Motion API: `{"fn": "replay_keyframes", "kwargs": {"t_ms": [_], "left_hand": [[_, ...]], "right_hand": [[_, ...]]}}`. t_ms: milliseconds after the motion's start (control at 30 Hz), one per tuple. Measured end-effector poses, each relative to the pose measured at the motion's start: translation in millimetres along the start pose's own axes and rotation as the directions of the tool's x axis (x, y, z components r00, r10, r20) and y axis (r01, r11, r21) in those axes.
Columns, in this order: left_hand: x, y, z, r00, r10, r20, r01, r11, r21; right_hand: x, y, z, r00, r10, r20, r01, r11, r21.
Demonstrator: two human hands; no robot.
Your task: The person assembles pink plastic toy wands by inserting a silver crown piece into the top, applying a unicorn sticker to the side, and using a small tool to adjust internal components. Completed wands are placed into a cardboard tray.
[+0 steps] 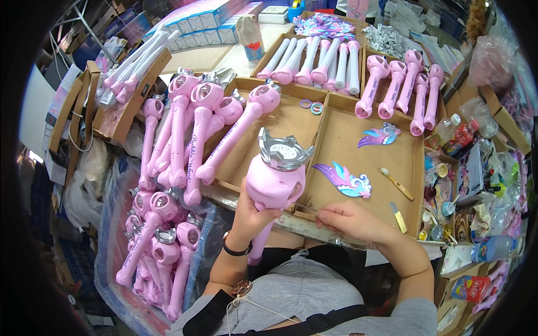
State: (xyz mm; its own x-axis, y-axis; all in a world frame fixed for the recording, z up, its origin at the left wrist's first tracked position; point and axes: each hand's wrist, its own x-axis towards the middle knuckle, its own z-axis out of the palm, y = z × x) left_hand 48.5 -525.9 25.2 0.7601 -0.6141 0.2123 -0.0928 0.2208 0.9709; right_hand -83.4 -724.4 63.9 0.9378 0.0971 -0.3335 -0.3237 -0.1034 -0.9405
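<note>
My left hand is wrapped round a pink toy wand, just under its wide head. A silver crown tops the wand, which tilts up towards me over the front edge of a cardboard tray. Right of the wand's head, my right hand is closed in a pinch, apart from the wand. A thin line runs from its fingertips towards the wand; what it is I cannot make out. Blue, pink and purple wing-shaped pieces lie in the tray's right compartment, with a small wooden-handled brush and a yellow cutter knife.
More crowned pink wands are heaped at the left, over a plastic-lined bin of similar ones. White-and-pink handles and crownless wands fill boxes behind. Small coloured rings lie in the tray. Bottles and clutter crowd the right.
</note>
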Motion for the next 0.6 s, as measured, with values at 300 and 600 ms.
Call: {"fn": "replay_keyframes", "kwargs": {"t_ms": [300, 600], "left_hand": [[6.3, -8.5, -1.9, 0.994, -0.111, 0.003, 0.111, 0.992, -0.065], [13.7, -10.5, -2.3, 0.964, -0.264, 0.017, 0.255, 0.910, -0.326]], "right_hand": [[-2.9, -14.6, 5.5, 0.974, -0.172, -0.144, 0.118, 0.939, -0.323], [-16.5, -40.5, 8.3, 0.917, -0.304, -0.259, 0.072, 0.764, -0.642]]}}
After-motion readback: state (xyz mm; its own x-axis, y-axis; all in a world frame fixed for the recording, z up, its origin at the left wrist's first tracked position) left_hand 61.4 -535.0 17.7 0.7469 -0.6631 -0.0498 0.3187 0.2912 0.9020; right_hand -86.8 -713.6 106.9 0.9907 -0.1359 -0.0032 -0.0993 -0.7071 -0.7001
